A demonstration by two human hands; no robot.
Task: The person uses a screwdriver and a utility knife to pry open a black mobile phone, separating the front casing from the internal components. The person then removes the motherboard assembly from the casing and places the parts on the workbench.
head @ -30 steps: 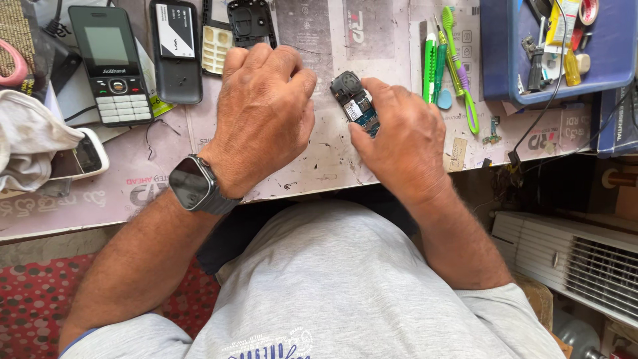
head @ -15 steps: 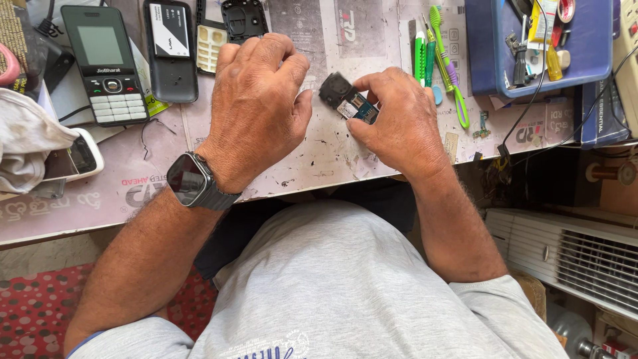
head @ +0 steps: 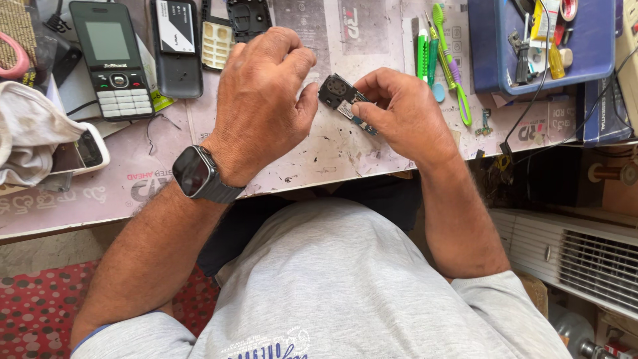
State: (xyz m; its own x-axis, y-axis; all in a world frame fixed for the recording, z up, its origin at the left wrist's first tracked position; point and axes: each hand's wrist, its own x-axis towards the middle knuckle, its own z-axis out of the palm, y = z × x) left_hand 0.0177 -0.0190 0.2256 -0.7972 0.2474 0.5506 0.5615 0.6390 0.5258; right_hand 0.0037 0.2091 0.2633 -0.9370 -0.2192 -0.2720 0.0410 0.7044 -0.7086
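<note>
Both hands have shifted since a second ago: the left hand (head: 262,106), then lying flat over the work, is now curled with its thumb against the small phone circuit board (head: 345,103), and the right hand (head: 402,113) has drawn the board toward the middle of the counter (head: 319,159). That right hand pinches the board by its lower end between thumb and fingers, so the round black speaker end points up-left toward the left thumb. The left hand's fingers are folded in a loose fist; whether they hold anything underneath cannot be told. A dark smartwatch (head: 196,174) sits on the left wrist. Toward the counter's far left edge lie a black keypad phone (head: 113,56), a phone back with a battery (head: 176,46) and a loose keypad frame (head: 216,43). Green-handled tools (head: 442,46) lie beside a blue tray (head: 492,60) at the far right corner.
</note>
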